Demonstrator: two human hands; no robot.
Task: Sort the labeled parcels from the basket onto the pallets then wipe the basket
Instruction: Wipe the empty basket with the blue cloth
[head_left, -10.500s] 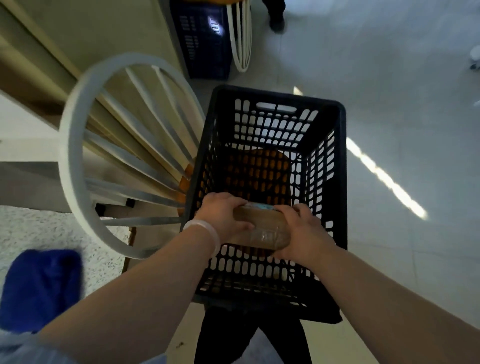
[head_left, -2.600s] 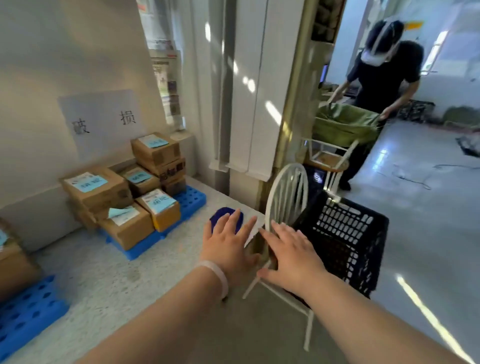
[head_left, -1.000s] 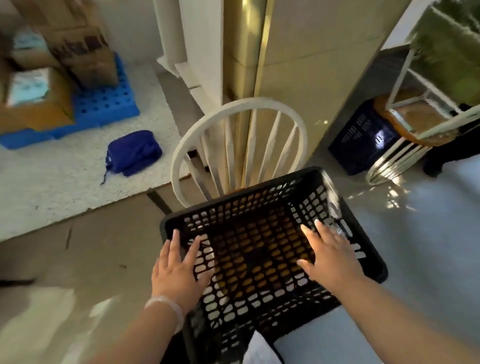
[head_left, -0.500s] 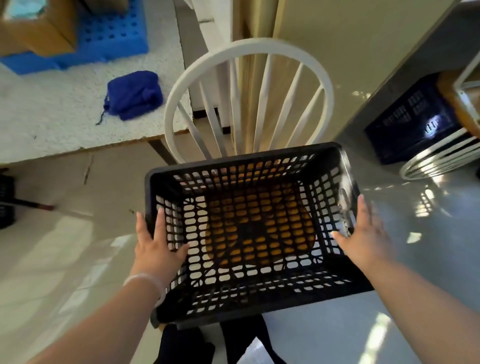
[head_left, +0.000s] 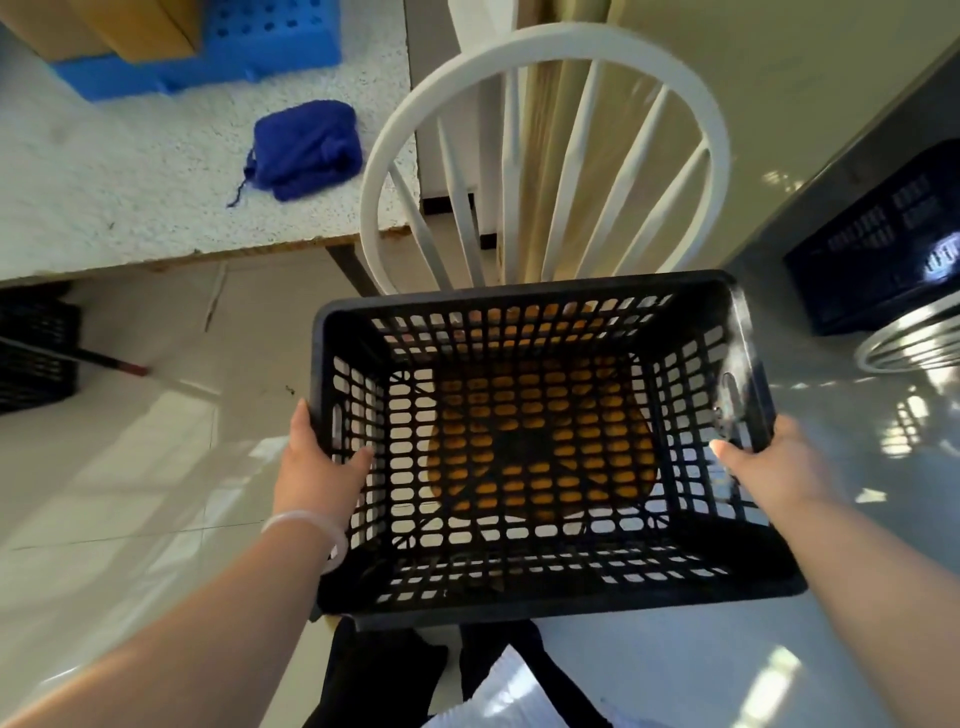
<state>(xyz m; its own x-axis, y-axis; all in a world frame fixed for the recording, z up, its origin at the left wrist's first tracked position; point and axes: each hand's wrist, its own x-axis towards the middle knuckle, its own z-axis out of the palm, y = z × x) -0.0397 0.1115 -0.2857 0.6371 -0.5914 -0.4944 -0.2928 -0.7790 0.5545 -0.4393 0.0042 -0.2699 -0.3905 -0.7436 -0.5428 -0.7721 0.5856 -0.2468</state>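
my left hand (head_left: 317, 467) and right hand (head_left: 769, 467) clasp the empty basket (head_left: 524, 296) at nine and three o'clock; likely light, stiff plastic.

No text, label or number is legible here. A pale mark on the side of the dark blue crate (head_left: 878, 244) at right is lost in glare, and the cardboard boxes (head_left: 104, 26) on the blue pallet (head_left: 249, 47) show only plain sides
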